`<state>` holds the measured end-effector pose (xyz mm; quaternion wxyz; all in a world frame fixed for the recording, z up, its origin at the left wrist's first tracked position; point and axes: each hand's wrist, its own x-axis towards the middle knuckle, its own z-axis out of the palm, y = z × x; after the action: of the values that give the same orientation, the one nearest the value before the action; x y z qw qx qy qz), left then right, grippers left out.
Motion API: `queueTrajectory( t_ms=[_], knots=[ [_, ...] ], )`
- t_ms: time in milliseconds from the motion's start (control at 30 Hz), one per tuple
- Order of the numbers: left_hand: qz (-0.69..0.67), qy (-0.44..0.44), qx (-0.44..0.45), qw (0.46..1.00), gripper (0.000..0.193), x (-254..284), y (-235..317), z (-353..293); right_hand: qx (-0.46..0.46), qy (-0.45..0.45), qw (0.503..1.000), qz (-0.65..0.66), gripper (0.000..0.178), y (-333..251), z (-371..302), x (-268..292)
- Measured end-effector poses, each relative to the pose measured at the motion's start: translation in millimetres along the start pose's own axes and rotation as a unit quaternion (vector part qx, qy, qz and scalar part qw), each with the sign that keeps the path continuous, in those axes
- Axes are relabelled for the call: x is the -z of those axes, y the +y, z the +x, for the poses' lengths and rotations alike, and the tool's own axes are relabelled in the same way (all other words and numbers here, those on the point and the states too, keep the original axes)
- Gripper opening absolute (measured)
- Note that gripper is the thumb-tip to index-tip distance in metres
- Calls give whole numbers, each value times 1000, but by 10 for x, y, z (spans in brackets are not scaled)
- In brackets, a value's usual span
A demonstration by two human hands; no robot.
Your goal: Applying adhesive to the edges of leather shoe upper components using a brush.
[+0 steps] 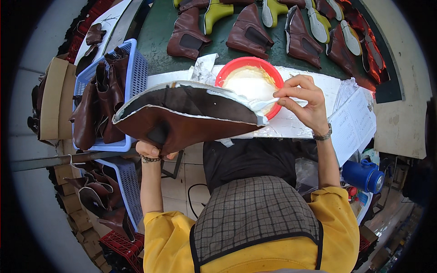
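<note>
My left hand [152, 150] is closed on the underside of a brown leather boot upper [205, 129], which lies tilted across my front with its open bottom edge facing up. A white coating runs along that edge, and a dark lining shows inside. Between the fingertips of my right hand [302, 100] is a small white brush [264, 104], its tip at the pointed right end of the upper. Just behind stands a red bowl [223, 72] with a thick white paste [246, 84] in it, partly hidden by the upper.
Blue baskets [137, 73] of brown boot uppers stand at the left, beside a cardboard box [57, 104]. Several brown uppers [249, 34] and yellow-green shoe forms [217, 16] lie on the green table. Papers [353, 120] and a blue flask [362, 176] are at the right.
</note>
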<state>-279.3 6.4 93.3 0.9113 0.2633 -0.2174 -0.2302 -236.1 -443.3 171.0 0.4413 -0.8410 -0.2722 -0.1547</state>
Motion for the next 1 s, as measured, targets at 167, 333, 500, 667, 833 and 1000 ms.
queueTrajectory(
  t_ms=[167,333,500,667,833,1000],
  knots=[
    [-10,52,8,999,92,-249,-148,145,35,11,999,-14,18,-20,174,-122],
    [10,23,65,998,99,-288,-214,253,82,25,996,2,19,-80,383,-172],
    [55,46,104,992,92,-451,-206,275,97,-8,995,-4,17,-148,529,-128],
    [38,65,117,990,90,-418,-256,269,99,-12,995,-2,17,-174,540,-22],
    [72,25,198,977,83,-474,-237,354,102,-35,994,-12,18,-132,524,-12],
    [110,-32,335,935,72,-508,-313,480,140,-75,987,-12,15,-173,650,-81]
  ],
)
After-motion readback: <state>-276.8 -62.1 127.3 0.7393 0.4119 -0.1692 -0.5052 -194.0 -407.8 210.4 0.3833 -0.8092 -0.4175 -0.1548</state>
